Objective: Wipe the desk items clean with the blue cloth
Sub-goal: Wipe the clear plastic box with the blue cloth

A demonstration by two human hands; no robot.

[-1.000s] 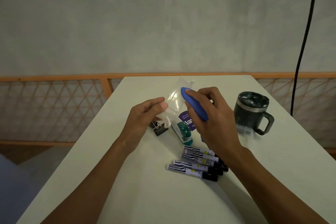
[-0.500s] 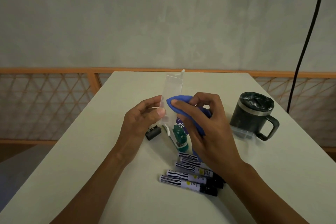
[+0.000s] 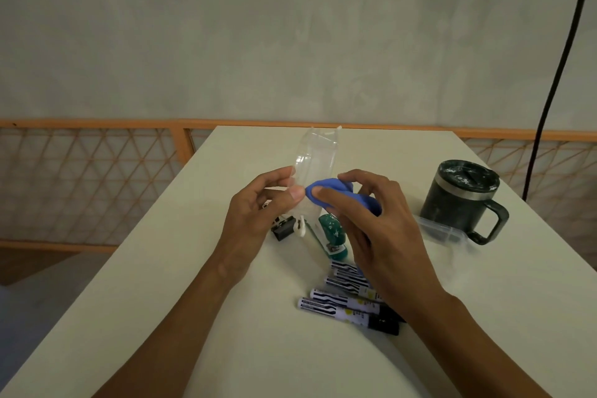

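Left hand (image 3: 255, 205) pinches clear case (image 3: 315, 165) upright; right hand (image 3: 382, 229) grip clasps blue cloth (image 3: 326, 192).

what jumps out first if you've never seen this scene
At centre, the left hand pinches a clear plastic case upright while the right hand presses a blue cloth against it. A dark lidded mug stands to the right, and striped markers lie nearer the person.

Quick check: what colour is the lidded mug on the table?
Dark, almost black mug, with a silvery band below its lid; the head view shows it best.
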